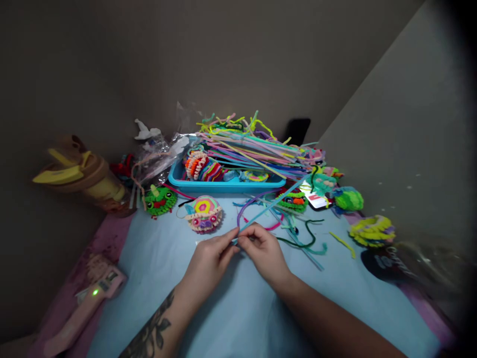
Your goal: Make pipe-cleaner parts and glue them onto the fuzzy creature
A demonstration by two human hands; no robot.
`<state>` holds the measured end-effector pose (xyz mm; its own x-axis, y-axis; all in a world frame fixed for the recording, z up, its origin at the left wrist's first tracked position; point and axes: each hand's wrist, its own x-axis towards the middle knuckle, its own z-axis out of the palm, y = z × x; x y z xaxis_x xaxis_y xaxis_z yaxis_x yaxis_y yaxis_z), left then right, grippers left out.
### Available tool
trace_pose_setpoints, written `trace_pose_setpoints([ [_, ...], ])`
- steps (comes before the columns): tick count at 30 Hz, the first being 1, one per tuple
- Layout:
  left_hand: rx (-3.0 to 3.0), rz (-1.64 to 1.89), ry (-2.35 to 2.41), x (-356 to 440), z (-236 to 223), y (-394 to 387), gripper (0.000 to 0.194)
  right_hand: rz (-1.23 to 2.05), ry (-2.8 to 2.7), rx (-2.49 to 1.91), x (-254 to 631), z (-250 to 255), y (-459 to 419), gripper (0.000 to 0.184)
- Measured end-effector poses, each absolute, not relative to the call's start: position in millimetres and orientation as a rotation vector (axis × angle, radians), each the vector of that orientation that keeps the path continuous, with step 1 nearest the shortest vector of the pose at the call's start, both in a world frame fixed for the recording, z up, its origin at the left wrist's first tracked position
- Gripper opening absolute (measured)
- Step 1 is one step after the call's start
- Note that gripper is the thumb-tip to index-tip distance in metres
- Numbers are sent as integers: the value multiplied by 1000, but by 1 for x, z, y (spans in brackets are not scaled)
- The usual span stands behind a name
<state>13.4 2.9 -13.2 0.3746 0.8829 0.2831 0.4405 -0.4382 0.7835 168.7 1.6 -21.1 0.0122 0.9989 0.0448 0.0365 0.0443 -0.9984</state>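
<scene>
My left hand (214, 254) and my right hand (264, 249) meet over the middle of the table, fingertips pinched close together. Between them they grip a light blue pipe cleaner (268, 207), which slants up and away to the right. Its near end is mostly hidden by my fingers. Just beyond my hands lies a loose purple pipe cleaner (250, 201), curved, among pink, teal and dark green ones (309, 238). Left of these sits a round pipe-cleaner creature (203, 215) with a pink and yellow ringed top.
Behind is a blue tray (227, 187) heaped with pipe cleaners (249, 149). A green pipe-cleaner creature (160, 200) and a tan tumbler (97, 184) stand left. At right are a lit phone (318, 200) and a yellow pipe-cleaner piece (371, 230). A pink handheld device (85, 308) lies front left.
</scene>
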Motion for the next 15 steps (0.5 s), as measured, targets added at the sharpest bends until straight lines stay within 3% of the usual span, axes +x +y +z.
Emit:
trace_pose_setpoints([
  [6, 2094, 909, 1084, 15, -10, 3, 43, 1406, -1125, -1182, 169, -13, 6, 16],
  [15, 2047, 785, 1089, 13, -7, 3, 46, 1282, -1241, -1122, 168, -11, 2, 13],
])
